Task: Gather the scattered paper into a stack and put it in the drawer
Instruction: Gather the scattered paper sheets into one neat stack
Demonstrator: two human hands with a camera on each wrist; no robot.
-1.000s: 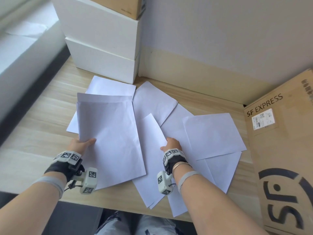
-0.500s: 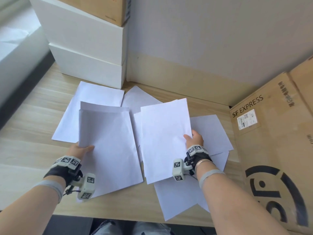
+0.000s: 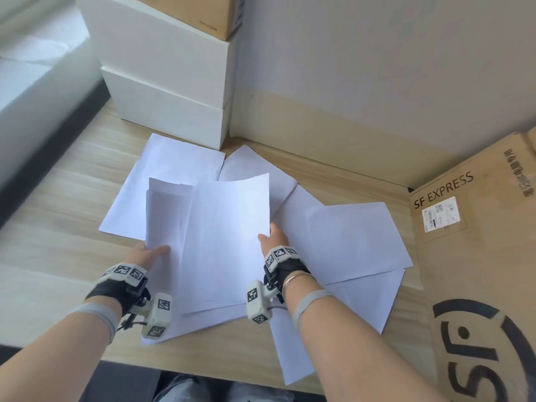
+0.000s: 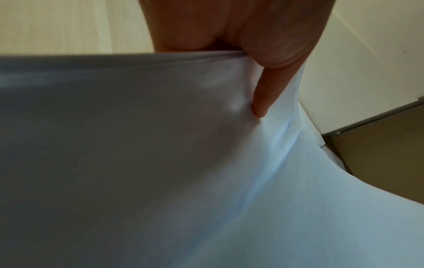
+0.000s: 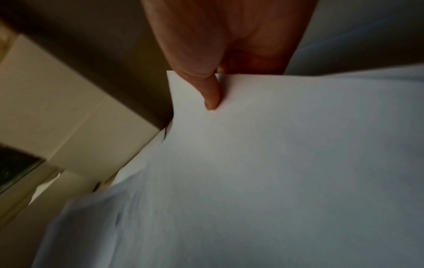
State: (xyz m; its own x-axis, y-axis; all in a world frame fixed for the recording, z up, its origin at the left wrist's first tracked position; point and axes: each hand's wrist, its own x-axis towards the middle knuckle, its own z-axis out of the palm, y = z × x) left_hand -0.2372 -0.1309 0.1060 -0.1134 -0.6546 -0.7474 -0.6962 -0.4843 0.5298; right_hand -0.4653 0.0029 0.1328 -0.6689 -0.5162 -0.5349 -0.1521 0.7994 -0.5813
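A person's left hand (image 3: 146, 254) pinches a small stack of paper (image 3: 165, 216) above a wooden desk (image 3: 58, 227), thumb on top, while the right hand (image 3: 274, 237) clamps a single sheet (image 3: 229, 236) by its right edge, thumb (image 5: 210, 94) pressed on top, overlapping the stack. More loose sheets (image 3: 348, 236) lie scattered on the desk beside a cardboard box (image 3: 478, 256).
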